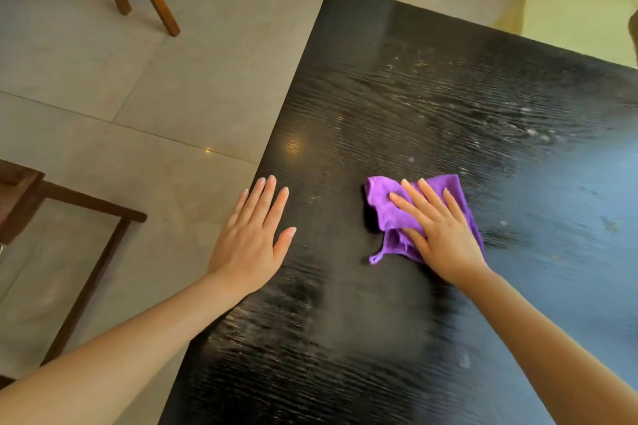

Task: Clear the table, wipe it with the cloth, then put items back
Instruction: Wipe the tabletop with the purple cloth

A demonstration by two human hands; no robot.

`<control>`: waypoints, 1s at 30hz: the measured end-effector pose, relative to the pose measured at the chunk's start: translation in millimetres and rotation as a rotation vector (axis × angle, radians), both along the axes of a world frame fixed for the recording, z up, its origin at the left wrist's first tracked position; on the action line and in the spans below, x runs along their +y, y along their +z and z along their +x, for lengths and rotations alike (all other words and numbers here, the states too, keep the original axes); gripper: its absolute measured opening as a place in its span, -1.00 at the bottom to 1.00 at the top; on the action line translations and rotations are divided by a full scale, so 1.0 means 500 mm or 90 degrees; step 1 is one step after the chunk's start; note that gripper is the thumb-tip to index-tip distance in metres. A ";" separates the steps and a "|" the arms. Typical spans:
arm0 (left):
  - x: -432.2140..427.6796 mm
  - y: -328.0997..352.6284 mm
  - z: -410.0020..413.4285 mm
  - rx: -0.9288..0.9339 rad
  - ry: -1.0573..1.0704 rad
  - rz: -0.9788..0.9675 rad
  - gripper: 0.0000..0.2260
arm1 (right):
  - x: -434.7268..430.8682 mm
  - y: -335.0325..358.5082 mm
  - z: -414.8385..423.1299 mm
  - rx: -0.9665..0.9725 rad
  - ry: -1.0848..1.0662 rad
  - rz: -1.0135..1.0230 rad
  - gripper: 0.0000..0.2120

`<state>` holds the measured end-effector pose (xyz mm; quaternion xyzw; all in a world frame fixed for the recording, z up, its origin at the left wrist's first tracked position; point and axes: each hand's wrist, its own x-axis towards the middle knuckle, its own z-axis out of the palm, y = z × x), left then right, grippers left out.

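Well inboard, cloth under right hand

Two bare forearms, no sleeves, left hand, right hand

Bright, soft daylight enters from the upper right, laying a pale bluish sheen across the dark table and a small warm glare spot near its left edge. Shadows are faint. Wide-angle distortion bends the frame margins. Motion blur softens the forearms and near tabletop.
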<state>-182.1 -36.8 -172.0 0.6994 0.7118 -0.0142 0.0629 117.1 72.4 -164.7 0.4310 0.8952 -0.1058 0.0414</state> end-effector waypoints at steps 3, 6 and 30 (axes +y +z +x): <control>-0.001 0.002 0.000 -0.004 0.002 -0.003 -0.44 | 0.105 -0.010 -0.057 0.002 -0.128 -0.002 -0.50; 0.000 0.001 0.002 -0.005 0.002 -0.003 -0.44 | 0.209 -0.014 -0.164 0.007 -0.255 0.003 -0.52; 0.004 0.004 0.000 -0.007 -0.001 0.004 -0.43 | 0.261 -0.015 -0.245 0.128 -0.370 0.052 -0.57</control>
